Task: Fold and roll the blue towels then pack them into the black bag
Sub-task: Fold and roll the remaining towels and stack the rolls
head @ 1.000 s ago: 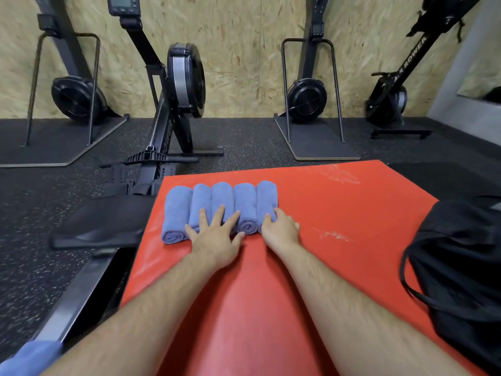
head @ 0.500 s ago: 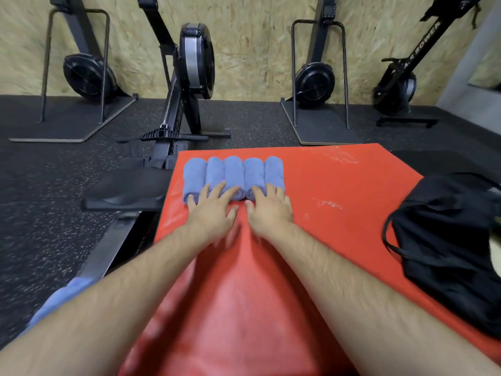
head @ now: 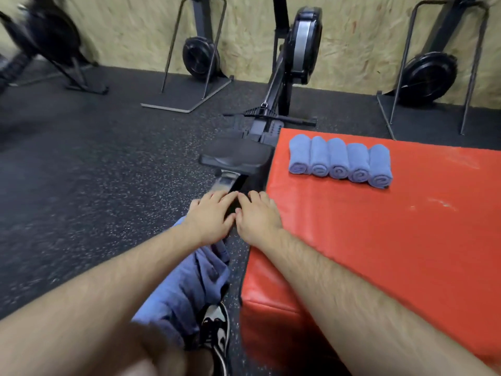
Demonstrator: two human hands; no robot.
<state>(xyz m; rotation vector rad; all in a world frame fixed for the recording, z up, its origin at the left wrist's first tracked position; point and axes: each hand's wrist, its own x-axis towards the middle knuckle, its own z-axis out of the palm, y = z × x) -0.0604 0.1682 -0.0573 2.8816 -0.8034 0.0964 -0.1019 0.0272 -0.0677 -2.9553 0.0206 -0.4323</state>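
Several rolled blue towels lie side by side in a row at the far left corner of the red padded block. A loose pile of unrolled blue towels lies draped over the rowing machine's rail, left of the block. My left hand hovers just above the pile's far end with its fingers fairly straight. My right hand is beside it, at the block's left edge, fingers relaxed. Neither hand holds anything. The black bag is out of view.
A rowing machine with its black seat runs along the block's left side. More rowers stand upright against the wooden wall. A black and white shoe rests on the dark rubber floor below the towel pile.
Both hands left the row of rolled towels and swung down and left to the loose towel pile. The view turned left, so the black bag dropped out of sight.
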